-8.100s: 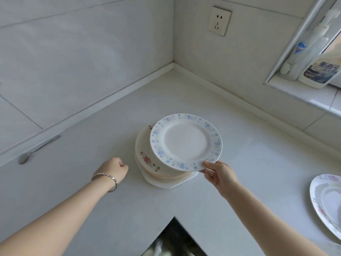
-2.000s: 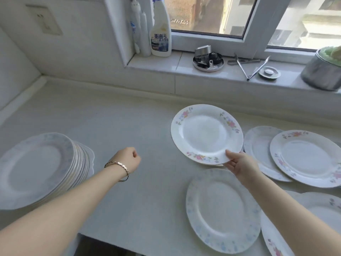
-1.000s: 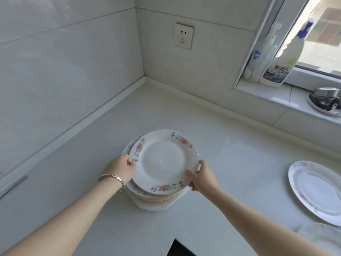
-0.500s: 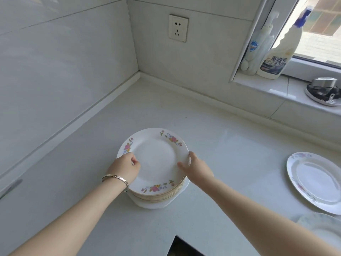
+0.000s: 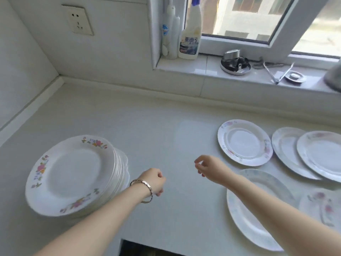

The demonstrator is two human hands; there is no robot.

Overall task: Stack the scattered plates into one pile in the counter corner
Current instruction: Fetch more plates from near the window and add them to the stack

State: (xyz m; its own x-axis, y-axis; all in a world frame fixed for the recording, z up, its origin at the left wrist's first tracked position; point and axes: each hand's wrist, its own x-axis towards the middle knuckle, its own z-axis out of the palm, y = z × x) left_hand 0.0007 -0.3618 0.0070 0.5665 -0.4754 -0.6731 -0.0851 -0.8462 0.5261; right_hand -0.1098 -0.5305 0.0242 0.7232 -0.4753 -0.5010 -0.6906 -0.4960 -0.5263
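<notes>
A pile of plates (image 5: 73, 174) stands at the left of the counter, topped by a white plate with pink flowers on its rim. Several loose plates lie at the right: a flowered plate (image 5: 244, 142), two overlapping plates (image 5: 321, 156) beyond it, a pale blue-rimmed plate (image 5: 247, 220) under my right forearm, and another flowered plate (image 5: 321, 207) at the right edge. My left hand (image 5: 154, 181), with a bracelet on its wrist, hovers just right of the pile with fingers curled and empty. My right hand (image 5: 210, 168) hangs over bare counter, fingers loosely apart, holding nothing.
A windowsill at the back carries a pump bottle (image 5: 168, 34), a spray bottle (image 5: 190, 37), a round metal dish (image 5: 235, 65) and tongs (image 5: 276, 72). A wall socket (image 5: 79, 20) sits above the corner. The counter's front edge has a dark notch (image 5: 147, 249).
Both hands have let go of the flowered plate, which rests on top of the pile. My view has swung right and my right hand has moved toward the loose plates.
</notes>
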